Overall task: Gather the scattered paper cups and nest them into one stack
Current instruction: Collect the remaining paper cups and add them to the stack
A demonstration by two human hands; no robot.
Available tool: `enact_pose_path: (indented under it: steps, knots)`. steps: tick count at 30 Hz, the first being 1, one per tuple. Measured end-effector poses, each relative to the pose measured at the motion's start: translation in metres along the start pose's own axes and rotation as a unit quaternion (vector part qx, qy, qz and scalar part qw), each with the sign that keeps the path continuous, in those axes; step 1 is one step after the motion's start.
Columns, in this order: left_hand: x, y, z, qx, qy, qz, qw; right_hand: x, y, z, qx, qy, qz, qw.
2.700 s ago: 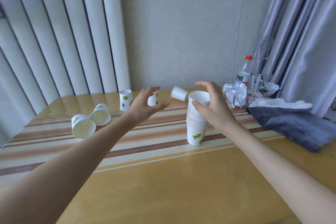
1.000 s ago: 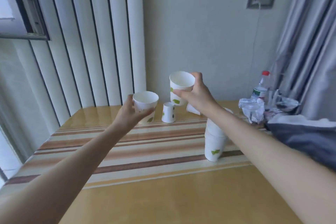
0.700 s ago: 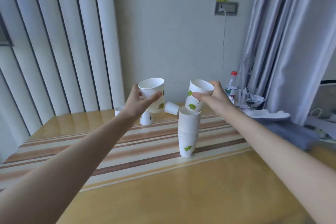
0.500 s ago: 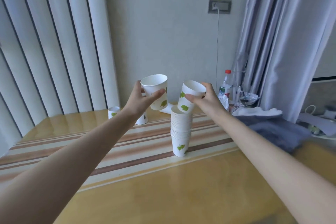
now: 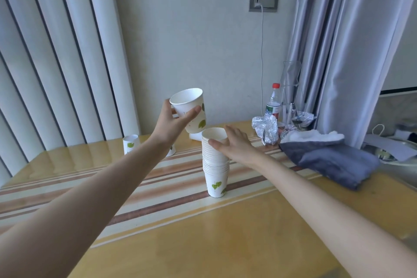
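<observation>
A tall stack of white paper cups (image 5: 215,165) with green leaf prints stands on the striped table runner. My right hand (image 5: 234,144) rests against the stack's top rim, fingers spread, holding nothing. My left hand (image 5: 170,125) grips a single leaf-print cup (image 5: 190,110), raised up and to the left of the stack. An upside-down cup (image 5: 130,143) stands at the table's far left. Another upside-down cup (image 5: 170,151) shows partly behind my left forearm. A cup on its side (image 5: 195,136) lies behind the stack, mostly hidden.
A wooden table (image 5: 225,232) carries the striped runner. At the right lie crumpled foil (image 5: 266,130), a plastic bottle (image 5: 273,102), and a folded grey cloth (image 5: 327,160). Vertical blinds stand at the left, a curtain at the right, a wall socket with a cable above.
My right hand has set its cup into the stack and let go. My left hand still holds its cup, now closer above the stack.
</observation>
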State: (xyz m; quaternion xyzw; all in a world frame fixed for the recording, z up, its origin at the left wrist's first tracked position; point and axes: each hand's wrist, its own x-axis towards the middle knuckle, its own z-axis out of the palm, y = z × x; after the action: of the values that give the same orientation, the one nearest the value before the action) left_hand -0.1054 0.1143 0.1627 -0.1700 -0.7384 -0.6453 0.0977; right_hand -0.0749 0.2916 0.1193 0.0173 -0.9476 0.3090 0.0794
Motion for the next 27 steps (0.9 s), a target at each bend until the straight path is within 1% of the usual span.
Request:
enact_pose_path:
  steps: [2, 3, 6, 8, 11, 15, 21, 27]
  knots:
    - [-0.001, -0.001, 0.009, -0.009, 0.001, -0.014, 1.0, -0.001, 0.006, 0.001, -0.014, -0.008, -0.005, 1.0]
    - [-0.001, -0.001, 0.014, -0.015, -0.001, -0.021, 1.0, -0.001, 0.008, 0.0, 0.0, -0.016, -0.005, 1.0]
    - [-0.001, -0.006, 0.028, -0.017, -0.025, -0.033, 0.999, -0.003, 0.019, -0.01, 0.1, -0.025, 0.005, 0.995]
    - [0.001, -0.009, 0.036, -0.021, -0.042, -0.044, 0.998, -0.004, 0.029, -0.015, 0.136, -0.02, 0.021, 0.99]
    - [0.004, -0.007, 0.046, -0.023, -0.051, -0.047, 0.997, -0.006, 0.044, -0.019, 0.148, -0.016, 0.042, 0.988]
    - [0.008, -0.004, 0.054, -0.001, -0.072, -0.051, 0.996, -0.01, 0.053, -0.022, 0.174, 0.0, 0.046, 0.984]
    - [0.003, -0.026, 0.059, 0.047, -0.103, -0.101, 0.988, -0.012, 0.053, -0.025, 0.188, 0.027, 0.026, 0.982]
    - [-0.006, -0.038, 0.054, 0.051, -0.152, -0.142, 0.977, -0.019, 0.045, -0.026, 0.184, 0.035, 0.021, 0.982]
